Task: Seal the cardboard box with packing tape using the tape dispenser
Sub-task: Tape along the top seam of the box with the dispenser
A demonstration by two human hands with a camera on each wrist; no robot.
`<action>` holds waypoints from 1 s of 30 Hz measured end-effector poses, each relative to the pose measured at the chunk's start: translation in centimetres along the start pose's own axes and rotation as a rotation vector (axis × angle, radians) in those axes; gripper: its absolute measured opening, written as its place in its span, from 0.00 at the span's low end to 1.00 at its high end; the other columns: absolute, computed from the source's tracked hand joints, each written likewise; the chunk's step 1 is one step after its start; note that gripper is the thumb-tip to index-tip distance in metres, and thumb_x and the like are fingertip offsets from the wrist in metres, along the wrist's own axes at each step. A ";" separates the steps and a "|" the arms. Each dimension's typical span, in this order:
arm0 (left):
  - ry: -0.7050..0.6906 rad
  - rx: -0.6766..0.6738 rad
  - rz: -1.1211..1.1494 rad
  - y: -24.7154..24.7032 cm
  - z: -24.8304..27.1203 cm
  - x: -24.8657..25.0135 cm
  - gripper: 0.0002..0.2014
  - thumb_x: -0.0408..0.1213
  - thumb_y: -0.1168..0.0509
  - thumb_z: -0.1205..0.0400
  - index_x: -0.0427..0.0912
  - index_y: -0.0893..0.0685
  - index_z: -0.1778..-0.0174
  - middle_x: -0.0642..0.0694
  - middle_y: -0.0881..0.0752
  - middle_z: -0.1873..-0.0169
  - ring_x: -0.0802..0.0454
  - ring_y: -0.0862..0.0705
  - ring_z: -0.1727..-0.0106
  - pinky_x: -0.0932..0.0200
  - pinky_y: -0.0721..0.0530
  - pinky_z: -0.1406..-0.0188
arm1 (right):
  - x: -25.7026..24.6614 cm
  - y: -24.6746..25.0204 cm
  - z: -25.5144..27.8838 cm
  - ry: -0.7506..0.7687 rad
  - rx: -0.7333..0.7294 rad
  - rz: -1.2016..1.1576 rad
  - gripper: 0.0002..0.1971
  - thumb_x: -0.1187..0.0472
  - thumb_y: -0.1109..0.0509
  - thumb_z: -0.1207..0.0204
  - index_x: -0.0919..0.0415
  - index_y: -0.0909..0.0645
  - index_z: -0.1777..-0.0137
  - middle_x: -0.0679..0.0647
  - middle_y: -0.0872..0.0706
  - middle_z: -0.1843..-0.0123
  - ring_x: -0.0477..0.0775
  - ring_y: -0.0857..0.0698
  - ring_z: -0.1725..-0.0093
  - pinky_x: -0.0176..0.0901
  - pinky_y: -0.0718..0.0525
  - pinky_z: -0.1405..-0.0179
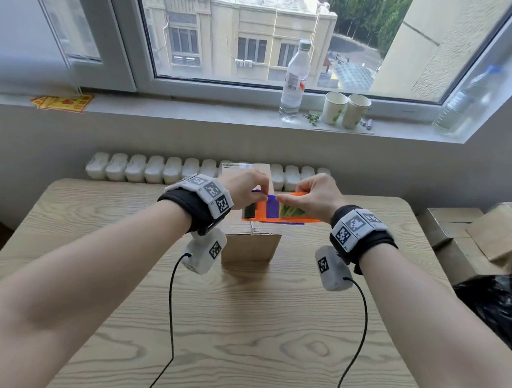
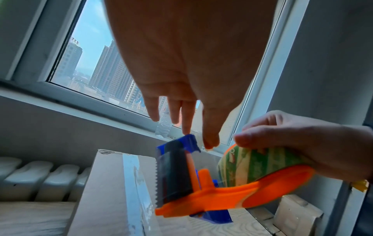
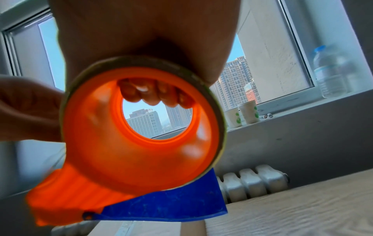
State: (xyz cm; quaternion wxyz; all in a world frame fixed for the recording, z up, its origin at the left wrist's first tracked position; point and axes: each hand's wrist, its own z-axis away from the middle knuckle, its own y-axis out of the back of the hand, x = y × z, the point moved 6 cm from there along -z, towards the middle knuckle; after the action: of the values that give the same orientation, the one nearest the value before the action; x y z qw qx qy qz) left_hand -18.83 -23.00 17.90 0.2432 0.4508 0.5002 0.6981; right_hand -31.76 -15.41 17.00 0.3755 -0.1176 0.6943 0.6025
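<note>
1. Nearest the head camera stretches the wooden table (image 1: 238, 330), the largest thing in view, with both bare forearms reaching out over it.
2. Standing upright on the table's far half, close to the white radiator (image 1: 146, 168), is the cardboard box (image 1: 249, 247); a strip of clear tape (image 2: 133, 183) already runs along its top.
3. Held just above the box top is the orange and blue tape dispenser (image 2: 201, 191), its serrated blade facing the left hand and its roll of green-printed tape (image 2: 262, 166) toward the right.
4. Wrapped over that roll is the right hand (image 1: 317, 198), fingers curled through the orange hub, thumb pressed on the roll's outer face, so the dispenser hangs under its palm.
5. Directly above the dispenser's blade end sits the left hand (image 1: 244, 188); its fingers point straight down and relaxed, fingertips (image 2: 210, 141) at the blue guard. Whether they pinch any tape I cannot tell.
6. Behind, on the window sill (image 1: 193, 112), stand a clear plastic bottle (image 1: 294, 80) and two paper cups (image 1: 345, 109).
</note>
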 end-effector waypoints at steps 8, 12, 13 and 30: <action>0.050 -0.028 0.008 0.5 0.6 0.2 0.11 0.43 0.39 0.17 0.41 0.18 0.45 0.42 0.17 0.44 0.43 0.20 0.41 0.52 0.25 0.42 | 0.1 0.0 -0.4 -0.039 -0.057 0.064 0.29 0.41 0.21 0.39 0.56 0.35 0.83 0.50 0.32 0.80 0.49 0.33 0.77 0.41 0.32 0.74; 0.102 -0.085 0.137 0.7 1.0 -0.5 0.09 0.31 0.36 0.21 0.46 0.18 0.47 0.46 0.16 0.57 0.50 0.17 0.58 0.55 0.20 0.51 | 0.3 0.5 -0.1 -0.057 -0.099 0.057 0.27 0.42 0.25 0.32 0.57 0.32 0.81 0.51 0.29 0.77 0.49 0.30 0.75 0.42 0.31 0.72; 0.113 -0.094 0.199 0.8 1.1 -0.8 0.12 0.28 0.36 0.22 0.47 0.17 0.47 0.47 0.17 0.60 0.53 0.17 0.64 0.54 0.18 0.51 | 0.4 0.5 0.0 -0.068 -0.122 0.036 0.24 0.45 0.27 0.29 0.58 0.28 0.79 0.52 0.26 0.74 0.49 0.27 0.73 0.42 0.29 0.70; 0.379 0.230 0.700 0.6 2.3 -5.2 0.07 0.28 0.24 0.31 0.39 0.14 0.73 0.40 0.11 0.71 0.55 0.13 0.70 0.67 0.12 0.65 | 1.8 1.8 0.5 -0.120 -0.163 0.061 0.24 0.44 0.31 0.26 0.70 0.16 0.62 0.57 0.18 0.66 0.54 0.21 0.66 0.44 0.24 0.64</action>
State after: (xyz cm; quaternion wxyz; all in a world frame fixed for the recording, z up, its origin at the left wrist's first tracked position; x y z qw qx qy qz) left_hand -14.34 -26.23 16.64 -0.1571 0.4814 0.4274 0.7490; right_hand -33.96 -13.96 17.16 0.3870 -0.0904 0.6227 0.6740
